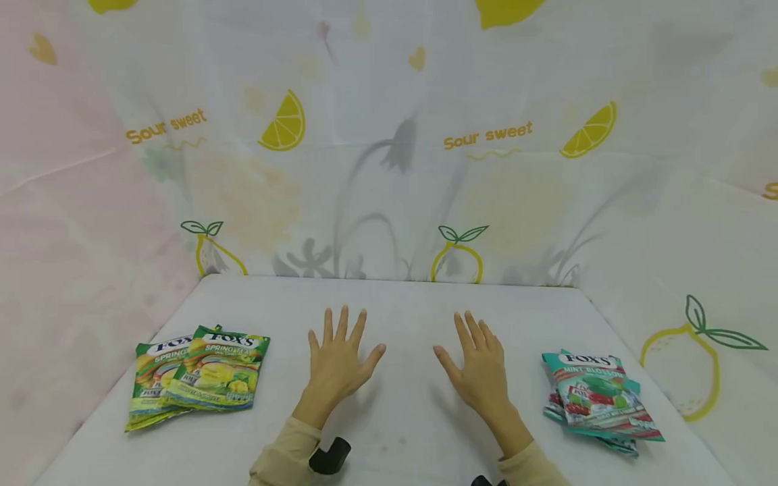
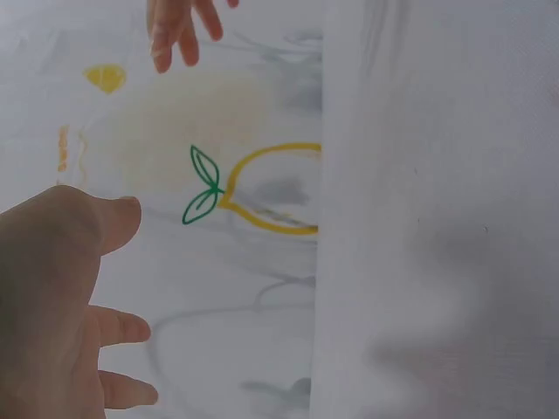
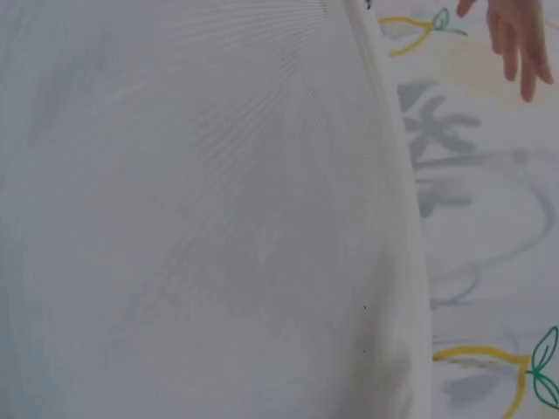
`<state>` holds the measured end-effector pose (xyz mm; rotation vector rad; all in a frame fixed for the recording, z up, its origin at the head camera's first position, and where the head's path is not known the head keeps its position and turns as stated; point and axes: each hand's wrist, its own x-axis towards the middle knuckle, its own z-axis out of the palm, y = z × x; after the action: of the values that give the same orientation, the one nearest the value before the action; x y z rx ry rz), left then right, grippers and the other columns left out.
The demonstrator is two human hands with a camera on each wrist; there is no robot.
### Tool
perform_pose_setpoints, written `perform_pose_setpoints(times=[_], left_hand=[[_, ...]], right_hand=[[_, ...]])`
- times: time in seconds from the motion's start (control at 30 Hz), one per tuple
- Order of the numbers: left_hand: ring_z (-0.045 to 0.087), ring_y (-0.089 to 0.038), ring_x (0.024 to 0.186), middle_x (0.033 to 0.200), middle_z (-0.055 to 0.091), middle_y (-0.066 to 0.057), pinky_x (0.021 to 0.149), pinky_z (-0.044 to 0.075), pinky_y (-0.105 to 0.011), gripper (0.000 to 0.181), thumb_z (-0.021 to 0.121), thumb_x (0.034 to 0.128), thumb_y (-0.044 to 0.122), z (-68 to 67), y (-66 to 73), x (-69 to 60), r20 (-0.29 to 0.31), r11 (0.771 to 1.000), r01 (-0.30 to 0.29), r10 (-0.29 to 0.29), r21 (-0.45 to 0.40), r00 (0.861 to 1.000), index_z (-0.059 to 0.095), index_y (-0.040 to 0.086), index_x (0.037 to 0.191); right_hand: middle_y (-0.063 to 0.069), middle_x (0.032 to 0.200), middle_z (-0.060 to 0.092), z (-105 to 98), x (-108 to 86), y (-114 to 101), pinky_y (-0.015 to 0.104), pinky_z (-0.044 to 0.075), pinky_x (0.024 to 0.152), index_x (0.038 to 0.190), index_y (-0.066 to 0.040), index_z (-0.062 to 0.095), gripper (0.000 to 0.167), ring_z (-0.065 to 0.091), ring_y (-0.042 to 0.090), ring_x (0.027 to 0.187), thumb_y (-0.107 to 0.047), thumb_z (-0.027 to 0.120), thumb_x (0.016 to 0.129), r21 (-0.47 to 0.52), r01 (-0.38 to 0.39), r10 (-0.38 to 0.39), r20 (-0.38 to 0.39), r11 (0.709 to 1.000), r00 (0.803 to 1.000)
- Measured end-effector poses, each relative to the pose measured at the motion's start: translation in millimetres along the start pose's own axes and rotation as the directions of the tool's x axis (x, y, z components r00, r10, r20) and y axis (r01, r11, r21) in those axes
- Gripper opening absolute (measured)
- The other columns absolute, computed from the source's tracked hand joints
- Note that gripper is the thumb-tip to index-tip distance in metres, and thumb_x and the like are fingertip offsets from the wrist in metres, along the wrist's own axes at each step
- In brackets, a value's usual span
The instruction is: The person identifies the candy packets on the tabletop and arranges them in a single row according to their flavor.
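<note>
My left hand [image 1: 339, 364] is held palm down with fingers straight and spread, holding nothing, right of two overlapping green and yellow candy bags [image 1: 221, 371]. The right hand [image 1: 481, 368], fingers straight and thumb apart, holds nothing either; to its right lie teal and red candy bags [image 1: 602, 398], stacked. Both hands cast shadows on the white table. In the left wrist view the left hand [image 2: 52, 297] shows at the left edge and the other hand [image 2: 182, 26] at the top. A hand [image 3: 514, 39] appears at the top right of the right wrist view.
The white table [image 1: 389, 439] has its far edge against a cloth backdrop [image 1: 377, 189] printed with lemons and flowers. Cloth also stands along the left and right sides. A black strap [image 1: 330, 455] is at the left wrist.
</note>
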<state>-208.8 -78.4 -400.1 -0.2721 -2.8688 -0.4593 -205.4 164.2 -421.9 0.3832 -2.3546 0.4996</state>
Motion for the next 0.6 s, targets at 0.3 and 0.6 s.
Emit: perform_pose_setpoints(times=[0.3,0.6], left_hand=[[0.051,-0.039,0.118,0.126,0.057,-0.022,0.082,0.049,-0.051,0.07,0.041,0.092,0.057,-2.3,9.3,5.1,-0.054,0.999,-0.045,0.045,-0.004,0.998,0.042,0.006,0.14],[0.065,-0.034,0.085,0.096,0.068,-0.018,0.071,0.053,-0.045,0.047,0.06,0.0877,0.039,8.0,17.2,10.3,-0.269,0.962,-0.223,0.176,-0.157,0.947,0.066,-0.004,0.105]], right_hand=[[0.024,0.125,0.056,-14,-0.6,8,0.054,0.042,0.091,0.129,0.002,0.053,0.06,0.052,0.042,0.109,-0.03,0.07,0.082,0.09,0.06,-0.062,0.017,0.994,0.998],[0.014,0.092,0.068,-21,-3.5,21,0.039,0.054,0.068,0.102,0.005,0.066,0.033,0.064,0.024,0.079,-0.006,0.078,0.073,0.315,0.023,-0.015,-0.03,0.949,0.999]])
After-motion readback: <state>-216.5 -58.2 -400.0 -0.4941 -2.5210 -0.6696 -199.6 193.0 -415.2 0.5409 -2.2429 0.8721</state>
